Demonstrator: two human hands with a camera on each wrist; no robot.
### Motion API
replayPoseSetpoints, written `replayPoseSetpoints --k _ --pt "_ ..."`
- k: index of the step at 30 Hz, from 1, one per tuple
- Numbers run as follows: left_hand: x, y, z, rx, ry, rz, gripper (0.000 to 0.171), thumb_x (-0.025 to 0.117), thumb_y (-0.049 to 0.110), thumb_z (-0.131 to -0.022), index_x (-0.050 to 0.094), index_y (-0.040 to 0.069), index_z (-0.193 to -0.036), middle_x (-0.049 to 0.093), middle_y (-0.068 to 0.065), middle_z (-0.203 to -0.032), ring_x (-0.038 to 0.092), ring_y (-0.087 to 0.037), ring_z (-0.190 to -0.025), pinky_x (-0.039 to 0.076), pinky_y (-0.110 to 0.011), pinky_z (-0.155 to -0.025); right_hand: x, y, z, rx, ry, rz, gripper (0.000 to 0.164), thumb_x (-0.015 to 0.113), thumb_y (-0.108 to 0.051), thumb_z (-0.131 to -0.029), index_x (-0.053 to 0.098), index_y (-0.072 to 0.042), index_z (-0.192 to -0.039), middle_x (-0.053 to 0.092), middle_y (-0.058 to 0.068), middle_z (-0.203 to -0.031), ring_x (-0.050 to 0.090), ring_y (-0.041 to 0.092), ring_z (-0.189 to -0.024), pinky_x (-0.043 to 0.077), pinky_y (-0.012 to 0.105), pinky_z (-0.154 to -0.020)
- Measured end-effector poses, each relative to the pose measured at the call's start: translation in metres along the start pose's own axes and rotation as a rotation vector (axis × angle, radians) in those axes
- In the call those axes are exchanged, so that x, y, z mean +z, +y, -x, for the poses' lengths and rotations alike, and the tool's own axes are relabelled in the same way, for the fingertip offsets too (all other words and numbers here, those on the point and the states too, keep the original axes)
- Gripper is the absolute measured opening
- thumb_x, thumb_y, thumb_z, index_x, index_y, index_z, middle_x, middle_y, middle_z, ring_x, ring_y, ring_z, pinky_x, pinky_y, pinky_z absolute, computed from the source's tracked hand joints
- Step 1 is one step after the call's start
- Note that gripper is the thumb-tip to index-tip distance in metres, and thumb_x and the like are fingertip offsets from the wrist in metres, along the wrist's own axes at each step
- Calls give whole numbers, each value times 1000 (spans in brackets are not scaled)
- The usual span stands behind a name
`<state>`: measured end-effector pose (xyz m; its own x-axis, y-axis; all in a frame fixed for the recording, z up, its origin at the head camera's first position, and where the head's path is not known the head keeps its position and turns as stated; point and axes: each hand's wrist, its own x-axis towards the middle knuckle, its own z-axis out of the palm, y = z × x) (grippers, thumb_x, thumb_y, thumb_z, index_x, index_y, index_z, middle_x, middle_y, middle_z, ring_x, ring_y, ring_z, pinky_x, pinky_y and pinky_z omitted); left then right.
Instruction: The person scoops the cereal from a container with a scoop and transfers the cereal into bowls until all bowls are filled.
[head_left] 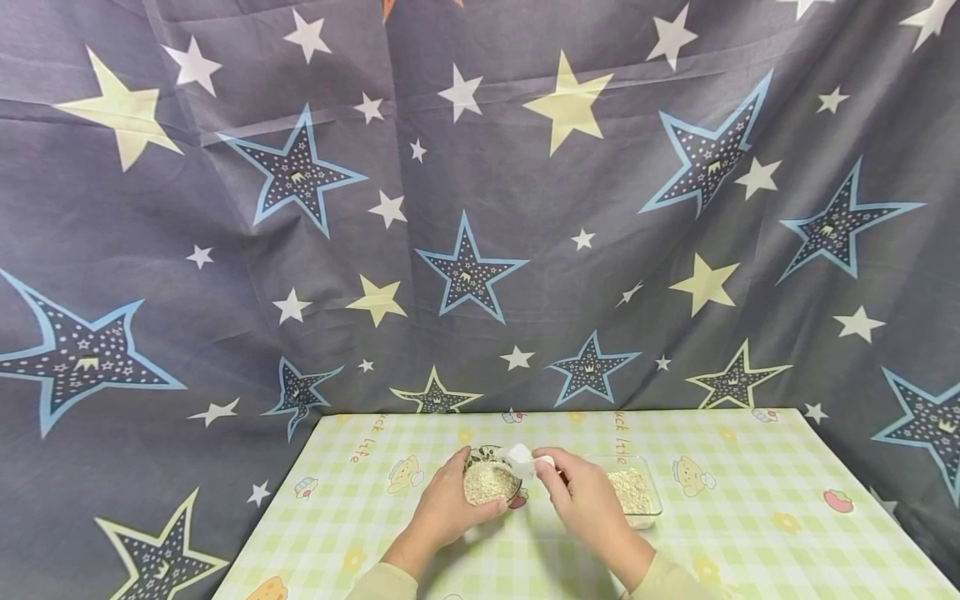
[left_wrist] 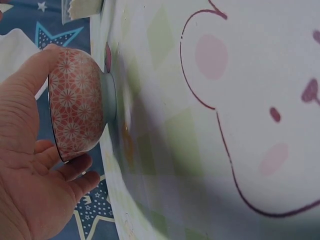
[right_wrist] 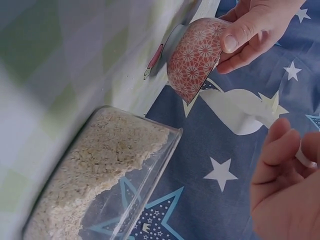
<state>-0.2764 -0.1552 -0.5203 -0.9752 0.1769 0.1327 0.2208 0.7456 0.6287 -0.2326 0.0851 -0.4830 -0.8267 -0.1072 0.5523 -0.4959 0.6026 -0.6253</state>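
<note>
Left hand (head_left: 446,504) grips the round bowl (left_wrist: 77,102) (red floral exterior, pale flakes (head_left: 487,485) inside); right hand (head_left: 588,500) pinches a white scoop (right_wrist: 240,112) above its rim. A clear, rectangular flake container (right_wrist: 159,170) stands right of the bowl on checked tablecloth (head_left: 750,546), before star-printed fabric (head_left: 510,183).

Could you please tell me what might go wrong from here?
The white scoop in the right grip is close to the rim of the round red-and-white patterned bowl, so it could knock the bowl and tip out its pale dry flakes. Any flakes in the scoop, whose contents I can't make out, might miss the bowl. The right grip is also near the open, clear rectangular container and could bump it.
</note>
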Motion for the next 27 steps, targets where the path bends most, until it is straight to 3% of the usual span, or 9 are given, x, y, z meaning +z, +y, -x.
replayPoseSetpoints --k 6,11,16,27 --pt "0 -1 0 13 -6 -8 117 91 58 -78 36 -1 -163 52 -29 -158 54 -51 -143 49 -68 -114 7 1 9 -287 121 180 22 79 -12 -95 78 -15 -117 75 -7 -89 45 -11 -65 45 12 -55" --pt "1 -1 1 25 2 -11 117 91 58 -78 36 -2 -162 52 -30 -158 54 -52 -142 50 -68 -114 11 6 13 -420 166 261 31 85 -10 -86 78 -18 -115 79 -5 -96 58 -4 -64 49 11 -56" --pt "1 -1 1 26 0 -11 117 91 57 -78 36 -3 -162 51 -30 -158 53 -52 -142 50 -68 -113 13 9 15 -461 172 262 32 84 -10 -85 77 -17 -115 77 -6 -95 62 -1 -63 47 9 -54" --pt "2 -1 -1 8 -6 -2 118 91 57 -77 35 -1 -163 51 -30 -158 53 -52 -143 49 -69 -114 10 10 14 -430 165 231 26 80 -15 -92 77 -18 -117 78 -6 -96 53 -8 -62 46 8 -55"
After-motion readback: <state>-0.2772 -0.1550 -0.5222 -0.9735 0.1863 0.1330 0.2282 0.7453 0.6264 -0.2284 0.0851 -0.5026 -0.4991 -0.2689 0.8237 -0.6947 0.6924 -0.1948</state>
